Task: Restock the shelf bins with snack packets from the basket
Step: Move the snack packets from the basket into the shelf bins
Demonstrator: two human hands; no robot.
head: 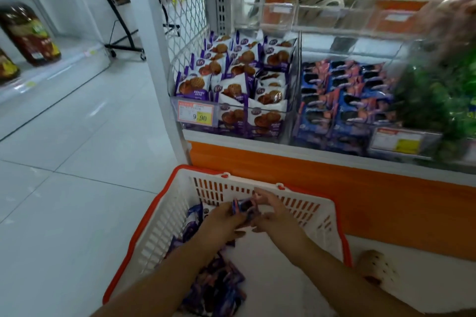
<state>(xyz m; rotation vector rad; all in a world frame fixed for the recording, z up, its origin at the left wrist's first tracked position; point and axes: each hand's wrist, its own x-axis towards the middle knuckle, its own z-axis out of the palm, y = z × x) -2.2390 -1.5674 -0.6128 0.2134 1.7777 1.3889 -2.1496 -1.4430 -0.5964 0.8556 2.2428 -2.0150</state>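
Two hands meet above the basket (313, 210) at 6 o'clock. The left hand (223, 219) curls its fingers round a small stack of blue-and-pink packets (244, 207), and the right hand (273, 216) pinches the stack's other end. The wrappers look glossy, flat and rectangular. Purple packets (216, 287) lie loose inside the white slotted plastic basket, which has an orange rim. At 1 o'clock, clear rigid shelf bins (298, 72) hold similar shelved packets (342, 100).
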